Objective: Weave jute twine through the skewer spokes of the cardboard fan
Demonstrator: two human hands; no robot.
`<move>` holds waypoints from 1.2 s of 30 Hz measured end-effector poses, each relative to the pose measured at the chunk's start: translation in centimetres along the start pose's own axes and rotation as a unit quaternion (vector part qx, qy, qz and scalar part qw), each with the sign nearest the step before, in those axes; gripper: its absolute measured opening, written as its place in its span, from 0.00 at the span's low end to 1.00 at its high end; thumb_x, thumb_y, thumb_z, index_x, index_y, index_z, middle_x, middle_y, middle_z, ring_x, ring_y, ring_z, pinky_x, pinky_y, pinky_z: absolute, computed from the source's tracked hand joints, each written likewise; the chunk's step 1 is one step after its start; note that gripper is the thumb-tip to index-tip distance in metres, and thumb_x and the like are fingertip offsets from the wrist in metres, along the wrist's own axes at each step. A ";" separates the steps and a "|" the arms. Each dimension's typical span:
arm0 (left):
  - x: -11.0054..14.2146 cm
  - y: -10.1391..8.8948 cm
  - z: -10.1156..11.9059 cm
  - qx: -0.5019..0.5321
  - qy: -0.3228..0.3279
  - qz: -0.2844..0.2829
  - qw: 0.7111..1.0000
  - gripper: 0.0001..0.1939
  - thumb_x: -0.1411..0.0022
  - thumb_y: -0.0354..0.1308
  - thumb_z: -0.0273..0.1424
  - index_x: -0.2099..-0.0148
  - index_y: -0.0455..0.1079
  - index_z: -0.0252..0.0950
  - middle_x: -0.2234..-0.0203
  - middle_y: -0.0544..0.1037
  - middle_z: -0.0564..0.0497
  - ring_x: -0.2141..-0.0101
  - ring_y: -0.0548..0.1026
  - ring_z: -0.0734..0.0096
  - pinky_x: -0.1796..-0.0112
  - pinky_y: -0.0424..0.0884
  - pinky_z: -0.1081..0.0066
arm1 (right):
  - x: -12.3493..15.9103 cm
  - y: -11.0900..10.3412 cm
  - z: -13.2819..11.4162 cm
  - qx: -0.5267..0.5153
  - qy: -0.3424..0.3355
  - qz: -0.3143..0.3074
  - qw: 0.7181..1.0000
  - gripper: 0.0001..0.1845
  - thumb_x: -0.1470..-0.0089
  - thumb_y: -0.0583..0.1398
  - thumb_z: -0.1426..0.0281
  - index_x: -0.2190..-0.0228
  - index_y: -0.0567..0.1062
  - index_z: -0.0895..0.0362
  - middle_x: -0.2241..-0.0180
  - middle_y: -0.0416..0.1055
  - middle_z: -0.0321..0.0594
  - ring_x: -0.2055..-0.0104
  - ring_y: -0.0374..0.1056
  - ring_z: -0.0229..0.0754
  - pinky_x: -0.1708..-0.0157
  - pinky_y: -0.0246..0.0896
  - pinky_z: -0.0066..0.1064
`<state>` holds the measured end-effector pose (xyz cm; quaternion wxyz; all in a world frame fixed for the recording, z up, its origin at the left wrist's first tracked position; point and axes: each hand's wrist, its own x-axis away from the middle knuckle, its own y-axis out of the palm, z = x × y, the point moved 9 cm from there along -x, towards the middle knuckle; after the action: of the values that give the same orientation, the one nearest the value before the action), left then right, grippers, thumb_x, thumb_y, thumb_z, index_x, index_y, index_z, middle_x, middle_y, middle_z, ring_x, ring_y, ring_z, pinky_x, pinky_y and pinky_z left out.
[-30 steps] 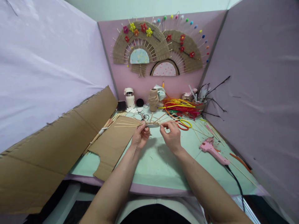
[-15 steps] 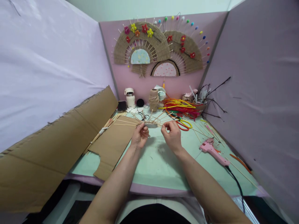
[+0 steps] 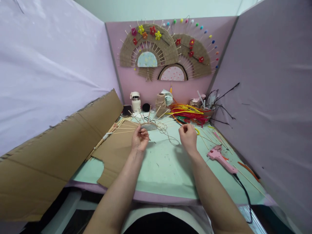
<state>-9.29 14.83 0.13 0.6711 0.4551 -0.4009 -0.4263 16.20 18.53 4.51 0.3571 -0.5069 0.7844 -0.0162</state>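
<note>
1. Pinching the left end of the half-round fan frame [image 3: 149,127], the left hand [image 3: 140,138] is holding it over the worktop [image 3: 165,182], beside the cardboard sheet [image 3: 115,146].
2. The frame's long axis is running left to right, crosswise to the person, with its grey base facing them.
3. Its thin sticks [image 3: 134,117] are radiating leftward, rearward and rightward.
4. Loose twine [image 3: 175,145] is looping off its right side.
5. The right hand [image 3: 188,137] is hovering well apart from the base, fingertips closed together; whether they are gripping the twine, I cannot tell.
</note>
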 end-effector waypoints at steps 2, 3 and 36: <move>0.0 0.1 0.2 0.005 0.001 -0.002 1.000 0.12 0.37 0.55 0.19 0.72 0.61 0.34 0.82 0.63 0.60 0.80 0.66 0.87 0.81 0.60 0.88 | -0.3 0.4 0.9 0.081 0.035 -0.043 0.995 0.07 0.49 0.53 0.71 0.74 0.70 0.56 0.69 0.71 0.45 0.66 0.64 0.45 0.67 0.53 0.34; 0.1 0.2 0.3 0.009 0.001 -0.003 1.000 0.12 0.37 0.54 0.19 0.72 0.61 0.34 0.82 0.63 0.59 0.80 0.66 0.87 0.80 0.60 0.88 | -0.3 0.9 1.2 0.115 0.047 -0.075 0.989 0.09 0.48 0.52 0.71 0.74 0.71 0.56 0.69 0.72 0.46 0.66 0.65 0.46 0.68 0.52 0.34; 1.5 1.9 -2.0 -0.307 0.078 -0.125 0.940 0.21 0.60 0.76 0.35 0.63 0.76 0.35 0.71 0.80 0.54 0.72 0.74 0.80 0.68 0.68 0.80 | 2.4 6.1 -1.4 -0.444 0.110 -0.236 0.857 0.18 0.56 0.68 0.55 0.67 0.82 0.54 0.65 0.80 0.40 0.55 0.72 0.48 0.48 0.60 0.40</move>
<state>-6.60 14.38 1.65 0.7487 0.3054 -0.1364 -0.5723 10.06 19.15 1.87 -0.0090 -0.7768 0.5992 0.1938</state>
